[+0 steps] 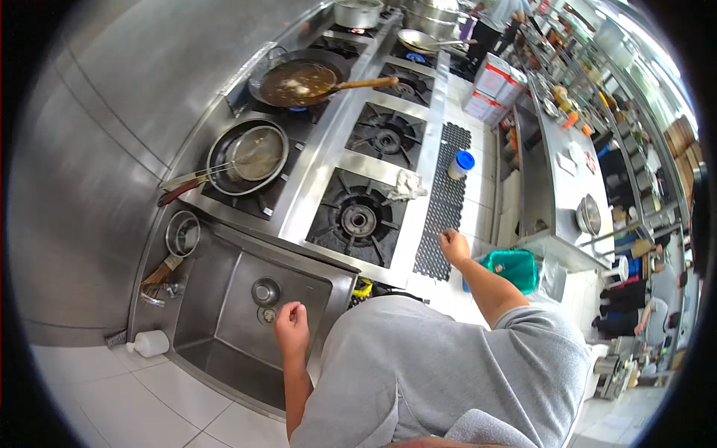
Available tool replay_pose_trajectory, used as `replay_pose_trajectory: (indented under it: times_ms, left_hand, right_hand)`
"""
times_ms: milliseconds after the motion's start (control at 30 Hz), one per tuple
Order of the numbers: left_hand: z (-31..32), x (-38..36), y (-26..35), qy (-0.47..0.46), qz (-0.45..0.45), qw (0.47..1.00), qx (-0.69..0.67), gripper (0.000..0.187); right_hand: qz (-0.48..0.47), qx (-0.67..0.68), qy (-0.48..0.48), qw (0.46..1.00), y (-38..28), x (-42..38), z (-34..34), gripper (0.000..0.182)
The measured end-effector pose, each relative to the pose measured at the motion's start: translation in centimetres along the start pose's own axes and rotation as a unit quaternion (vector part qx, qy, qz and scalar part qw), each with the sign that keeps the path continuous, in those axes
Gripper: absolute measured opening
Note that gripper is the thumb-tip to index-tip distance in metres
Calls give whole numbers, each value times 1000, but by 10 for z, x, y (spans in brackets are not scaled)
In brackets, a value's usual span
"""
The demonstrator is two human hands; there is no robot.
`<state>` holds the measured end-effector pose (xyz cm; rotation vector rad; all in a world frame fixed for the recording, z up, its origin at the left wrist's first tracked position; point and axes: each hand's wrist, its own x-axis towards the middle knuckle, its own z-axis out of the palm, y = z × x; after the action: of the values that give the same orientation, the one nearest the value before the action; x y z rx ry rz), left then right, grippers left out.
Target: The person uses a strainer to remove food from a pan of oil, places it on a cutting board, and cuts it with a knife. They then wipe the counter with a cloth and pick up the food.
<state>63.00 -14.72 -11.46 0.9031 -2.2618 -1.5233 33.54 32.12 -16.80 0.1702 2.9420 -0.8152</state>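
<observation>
My left hand [292,326] is held over the steel sink [224,313], fingers curled in, with nothing visible in it. Near that hand, a small metal bowl [266,292] stands on the sink floor beside the drain. My right hand [454,246] hangs above the black perforated mat [437,231], its fingers also curled and nothing showing in them. To its left is a gas burner [358,220] with no pan on it. A crumpled white cloth [407,187] lies on the stove's front edge, apart from both hands.
A wok of brown liquid [299,81] sits over a flame, a wooden handle across its rim. A strainer [259,153] rests in another pan. A blue-lidded container [461,163] and a green-lined bin [515,269] are right. White-and-red boxes [493,86] and people stand farther off.
</observation>
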Motion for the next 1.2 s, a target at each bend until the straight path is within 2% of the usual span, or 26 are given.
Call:
replay_pose_trajectory:
  times_ms: [33, 100, 133, 167, 233, 300, 333, 433, 500, 533, 567, 667, 700, 767, 833, 900, 967, 1033, 1100, 1167, 1200]
  left_hand:
    - [4, 3, 7, -12, -1, 1000, 2, 20]
    - [16, 11, 18, -37, 73, 997, 17, 19]
    - [25, 16, 18, -60, 91, 994, -4, 17]
    - [35, 18, 27, -75, 85, 994, -2, 17]
    - [51, 23, 50, -114, 135, 984, -7, 17]
    - [73, 28, 60, -159, 149, 976, -10, 16]
    - [82, 27, 71, -176, 143, 974, 0, 16]
    - [117, 18, 106, -229, 166, 959, -16, 16]
    - [144, 10, 122, -270, 110, 955, -58, 18]
    - [160, 9, 128, -291, 132, 946, -47, 21]
    - [175, 8, 137, -300, 138, 943, -42, 21]
    - [237, 11, 161, -365, 198, 909, -26, 25]
    - [260, 16, 176, -381, 201, 902, 4, 29]
    - [318, 37, 195, -376, 251, 889, 78, 35]
    - [391, 84, 179, -318, 384, 853, 155, 44]
    - [459, 129, 173, -263, 408, 836, 254, 49]
    - [511, 160, 167, -194, 459, 809, 313, 53]
    - [540, 149, 165, -130, 373, 835, 382, 46]
    - [572, 169, 125, -138, 321, 790, 503, 40]
    - [589, 168, 114, -79, 328, 791, 510, 34]
    - [590, 165, 127, -80, 333, 793, 503, 34]
  right_hand:
    - [12, -2, 1, 1000, 27, -9, 2, 28]
    - [100, -44, -139, 984, 90, -25, 13, 26]
    - [146, -44, -199, 968, 127, -37, 23, 31]
    - [46, -106, -324, 939, 193, -45, 41, 40]
    - [175, -120, -370, 904, 166, -104, 10, 43]
    - [52, -156, -366, 916, 203, -148, 15, 42]
    - [75, -158, -392, 903, 204, -167, 9, 42]
    - [224, -115, -488, 836, 223, -188, 13, 36]
    - [207, -89, -449, 864, 238, -196, 11, 36]
    - [148, -79, -394, 904, 245, -200, 8, 38]
    - [144, -52, -353, 923, 250, -197, 6, 40]
    - [158, -27, -310, 937, 267, -177, -5, 44]
    - [136, -20, -300, 944, 279, -169, -9, 46]
    - [122, -4, -286, 950, 294, -152, -33, 48]
    - [121, 12, -258, 958, 325, -139, -52, 48]
    - [119, 20, -216, 969, 361, -131, -78, 47]
    - [167, 26, -187, 968, 389, -129, -117, 48]
    - [197, 9, -160, 967, 432, -134, -144, 46]
    - [247, 18, -120, 961, 474, -149, -171, 46]
    - [325, 15, -81, 942, 516, -174, -188, 44]
    - [360, 3, -68, 930, 540, -190, -189, 43]
